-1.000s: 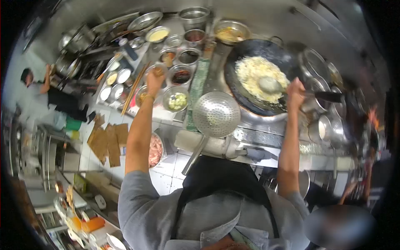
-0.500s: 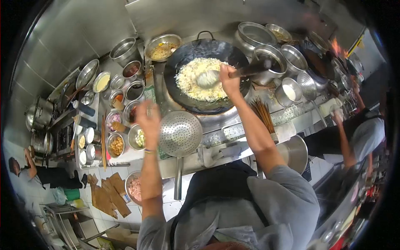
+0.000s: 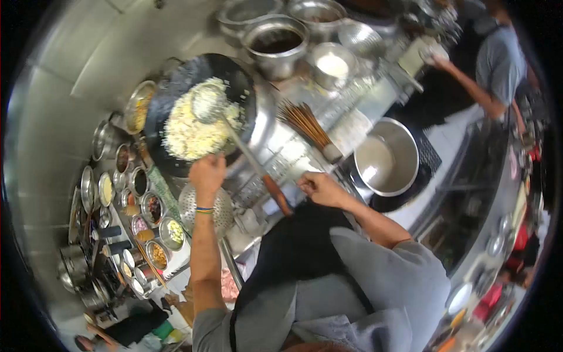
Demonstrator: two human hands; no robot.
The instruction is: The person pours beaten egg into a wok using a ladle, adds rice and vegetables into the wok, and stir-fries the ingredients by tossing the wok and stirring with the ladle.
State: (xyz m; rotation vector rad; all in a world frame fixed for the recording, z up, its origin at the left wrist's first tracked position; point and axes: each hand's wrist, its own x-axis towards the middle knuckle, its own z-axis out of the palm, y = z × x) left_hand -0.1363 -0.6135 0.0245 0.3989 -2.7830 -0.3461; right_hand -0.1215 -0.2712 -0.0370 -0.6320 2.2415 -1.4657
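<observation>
My left hand, with bands on the wrist, hangs over the near rim of the black wok, its fingers drawn together; what they hold, if anything, is hidden. Egg and rice lie in the wok. A ladle rests its bowl on the food, its wooden-ended handle leaning out over the wok's edge towards my apron. To the right of that handle, my right hand is curled closed, apart from it, with nothing visible inside. The perforated strainer sits just below my left hand.
Bowls of ingredients stand at the left. A bamboo brush, a large steel pot, a bowl of white contents and a pot of dark liquid are on the right. Another person stands at the upper right.
The view has swung to the right. My right hand has let go of the ladle, which now lies in the wok. My left hand has moved from the ingredient bowls to the wok.
</observation>
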